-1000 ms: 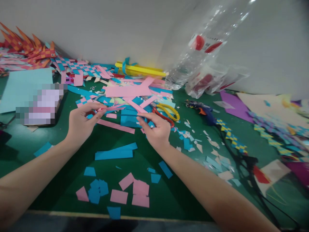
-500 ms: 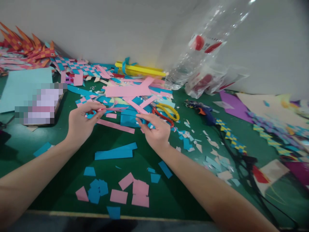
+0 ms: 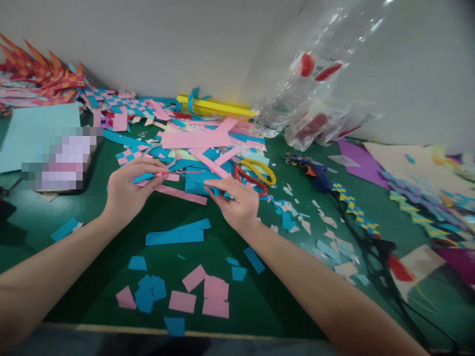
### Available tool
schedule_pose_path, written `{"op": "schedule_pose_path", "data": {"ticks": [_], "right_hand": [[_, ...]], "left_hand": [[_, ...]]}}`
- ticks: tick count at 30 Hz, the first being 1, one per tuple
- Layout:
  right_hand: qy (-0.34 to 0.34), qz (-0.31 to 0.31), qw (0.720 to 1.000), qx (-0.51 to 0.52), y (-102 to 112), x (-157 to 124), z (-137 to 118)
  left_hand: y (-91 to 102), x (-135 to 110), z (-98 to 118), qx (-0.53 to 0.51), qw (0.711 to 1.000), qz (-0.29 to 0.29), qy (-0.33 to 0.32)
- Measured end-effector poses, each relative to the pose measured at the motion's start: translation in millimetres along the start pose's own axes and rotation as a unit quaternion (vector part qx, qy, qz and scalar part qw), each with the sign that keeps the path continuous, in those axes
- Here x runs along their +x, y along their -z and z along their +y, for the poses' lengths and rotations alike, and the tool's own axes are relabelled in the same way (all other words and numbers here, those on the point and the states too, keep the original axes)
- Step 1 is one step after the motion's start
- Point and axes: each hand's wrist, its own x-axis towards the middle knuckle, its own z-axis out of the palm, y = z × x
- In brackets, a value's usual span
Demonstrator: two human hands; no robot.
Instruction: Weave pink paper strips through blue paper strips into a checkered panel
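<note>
My left hand (image 3: 128, 190) is closed in a pinch on the ends of pink and blue paper strips (image 3: 174, 174) at the near edge of a heap of cut paper. My right hand (image 3: 237, 200) pinches the other end of a blue strip (image 3: 198, 187) just right of it. Both hands rest low over the green table (image 3: 92, 257). Red and yellow scissors (image 3: 256, 175) lie directly behind my right hand. A long blue strip (image 3: 176, 235) lies flat on the table between my forearms.
Small pink and blue squares (image 3: 178, 294) litter the near table edge. Woven paper mats (image 3: 118, 106) sit at the back left, a clear plastic bottle (image 3: 315, 69) leans at the back, and a glue gun (image 3: 313, 173) with a black cord (image 3: 371, 237) lies to the right.
Both hands have drawn slightly toward me and lower with the strips. My left thumb now presses down on the strip ends.
</note>
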Motion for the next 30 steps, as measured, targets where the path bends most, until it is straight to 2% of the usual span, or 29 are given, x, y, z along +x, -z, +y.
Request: {"op": "schedule_pose_path", "data": {"ticks": [4,7,10,13,18,21,26,30], "right_hand": [[0.039,-0.015,0.999,0.001,0.7,0.4,-2.1],[0.107,0.018,0.993,-0.048,0.0,0.8,-7.8],[0.130,0.042,0.987,-0.082,-1.0,0.8,-14.8],[0.111,0.032,0.991,-0.072,-2.0,1.9,-19.0],[-0.019,-0.024,0.999,0.007,-5.9,4.5,-17.0],[-0.047,-0.058,0.997,0.028,-7.8,4.5,-15.2],[-0.048,-0.050,0.997,0.032,-6.4,4.8,-17.2],[-0.084,-0.046,0.995,0.039,-6.0,5.6,-17.9]], "left_hand": [[-0.6,-0.4,2.9,-0.013,0.997,-0.064,-0.032],[-3.3,-1.9,9.2,-0.052,0.993,-0.099,-0.049],[-6.6,-4.5,16.9,-0.104,0.984,-0.139,-0.034],[-9.1,-6.9,20.9,-0.138,0.979,-0.150,0.025],[-12.6,-8.5,10.4,-0.181,0.966,-0.086,0.165],[-15.2,-8.8,3.4,-0.233,0.946,-0.078,0.209],[-14.7,-7.1,7.9,-0.234,0.936,-0.124,0.233],[-11.4,-4.3,14.3,-0.203,0.945,-0.165,0.195]]}}
